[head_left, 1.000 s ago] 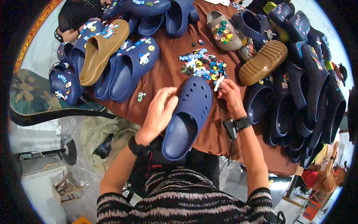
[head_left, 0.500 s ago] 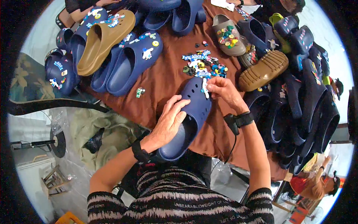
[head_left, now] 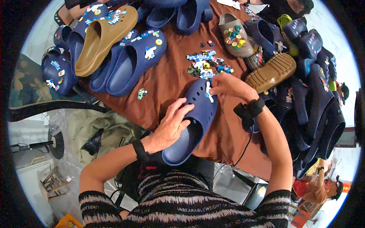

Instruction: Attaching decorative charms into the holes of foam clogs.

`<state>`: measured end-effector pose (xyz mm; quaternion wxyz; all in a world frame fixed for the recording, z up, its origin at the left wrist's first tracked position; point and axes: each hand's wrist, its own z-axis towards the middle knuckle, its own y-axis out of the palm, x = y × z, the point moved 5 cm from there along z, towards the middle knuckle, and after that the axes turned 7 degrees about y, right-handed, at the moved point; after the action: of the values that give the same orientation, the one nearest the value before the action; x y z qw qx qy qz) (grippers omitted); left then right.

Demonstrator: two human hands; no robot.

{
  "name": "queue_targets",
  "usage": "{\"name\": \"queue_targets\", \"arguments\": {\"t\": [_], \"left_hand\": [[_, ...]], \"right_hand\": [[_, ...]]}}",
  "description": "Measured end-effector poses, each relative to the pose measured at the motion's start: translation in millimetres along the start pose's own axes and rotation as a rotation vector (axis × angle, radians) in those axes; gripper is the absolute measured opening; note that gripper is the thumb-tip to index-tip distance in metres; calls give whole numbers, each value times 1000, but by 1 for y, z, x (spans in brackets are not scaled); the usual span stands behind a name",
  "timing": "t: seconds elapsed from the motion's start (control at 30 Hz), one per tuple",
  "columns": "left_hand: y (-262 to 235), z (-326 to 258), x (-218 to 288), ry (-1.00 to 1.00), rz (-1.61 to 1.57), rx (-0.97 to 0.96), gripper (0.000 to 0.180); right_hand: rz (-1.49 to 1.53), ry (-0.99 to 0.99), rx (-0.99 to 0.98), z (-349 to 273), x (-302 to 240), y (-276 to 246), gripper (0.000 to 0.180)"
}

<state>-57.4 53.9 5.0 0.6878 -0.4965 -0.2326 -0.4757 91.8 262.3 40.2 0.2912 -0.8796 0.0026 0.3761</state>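
1. Right hand point(head_left: 232, 86): fingertips bent against the white charm point(head_left: 208, 93); from my end I can't tell pinch from press.
2. Left hand point(head_left: 171, 127) grips the blue clog point(head_left: 205, 110) by its side, fingers over the upper, thumb at the opening's rim.
3. White charm lies on the clog's toe; I can't see whether it's seated in a hole.
4. Charm pile point(head_left: 207, 65) just beyond the toe, loose on brown cloth point(head_left: 228, 127); green charm point(head_left: 142, 94) apart, left.
5. Containers: orange crate point(head_left: 69, 221), lower left edge, contents unclear to me.
6. Writing: white lettering on blue charms in the pile; printed words on the striped sweater point(head_left: 182, 205).
7. Versus one second ago: left hand was open beside the clog, charm held off its right side; now both on it.
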Motion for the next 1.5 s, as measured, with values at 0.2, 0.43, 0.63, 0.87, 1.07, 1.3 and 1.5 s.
{"name": "queue_targets", "arguments": {"t": [0.2,0.43,0.63,0.87,1.07,1.3,1.5], "left_hand": [[0,3,1,38,45,-4,51],[-2,3,2,36,71,4,51],[-2,3,4,58,85,28,50],[-5,3,6,35,82,44,47],[-4,1,6,31,95,43,49],[-3,3,7,44,104,44,50],[-4,2,6,20,89,49,51]], "right_hand": [[-519,144,17,16,-26,-4,34],[-705,-99,106,21,-38,-2,40],[-25,-120,62,-9,2,5,20],[229,-122,159,-19,16,15,16],[-357,-382,506,-36,-14,22,23],[-366,-304,554,-47,-5,14,24],[485,8,240,-32,33,11,24]]}}
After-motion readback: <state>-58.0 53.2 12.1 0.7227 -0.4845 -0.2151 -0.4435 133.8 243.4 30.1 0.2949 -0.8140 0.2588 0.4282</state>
